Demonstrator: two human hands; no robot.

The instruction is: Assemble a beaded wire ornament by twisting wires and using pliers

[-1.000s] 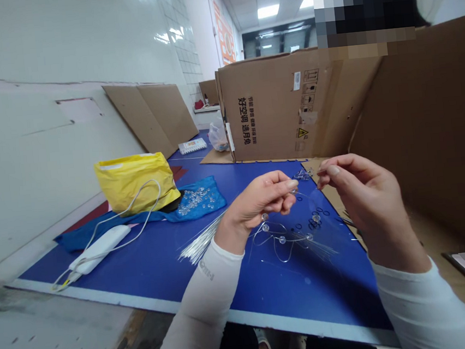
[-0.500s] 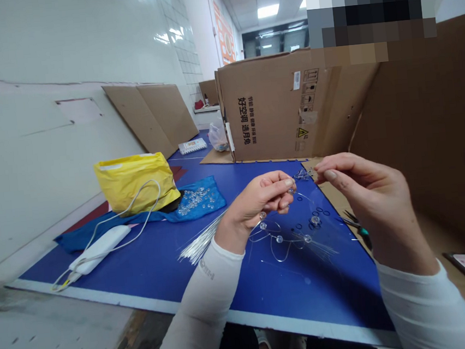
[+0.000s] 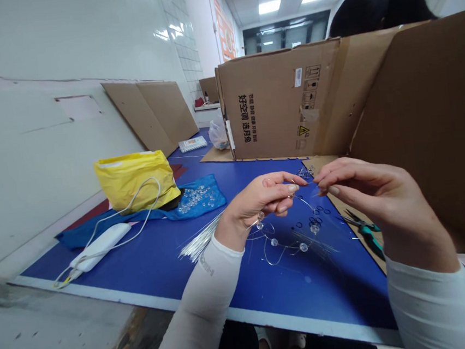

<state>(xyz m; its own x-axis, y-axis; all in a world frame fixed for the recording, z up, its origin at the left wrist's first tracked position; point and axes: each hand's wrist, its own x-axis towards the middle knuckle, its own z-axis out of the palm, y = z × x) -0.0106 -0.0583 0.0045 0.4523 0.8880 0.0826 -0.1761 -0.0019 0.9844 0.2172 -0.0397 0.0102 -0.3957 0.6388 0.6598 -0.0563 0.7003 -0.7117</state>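
My left hand [image 3: 273,193] pinches a thin clear wire over the middle of the blue table. From it hangs a loop strung with clear beads [image 3: 274,242]. Close beside it on the right, my right hand [image 3: 352,182] has its fingertips pressed together near the wire's end; what lies between them is too small to make out. Below the hands, black rings [image 3: 320,210] are scattered on the tabletop. A bundle of silvery wires [image 3: 201,239] extends from behind my left wrist. Small metal pieces [image 3: 305,172] lie just beyond the fingertips.
Green-handled pliers [image 3: 371,238] rest at the table's right edge. On the left are a yellow bag [image 3: 136,181], clear beads on a blue cloth [image 3: 218,195] and a white power strip [image 3: 102,247] with its cable. A cardboard box [image 3: 275,104] stands behind; above it shows a person's dark hair [image 3: 364,8].
My right hand has shifted slightly right and down, uncovering more of the pliers. My left forefinger has stretched toward it, and the beaded loop has swung a little left.
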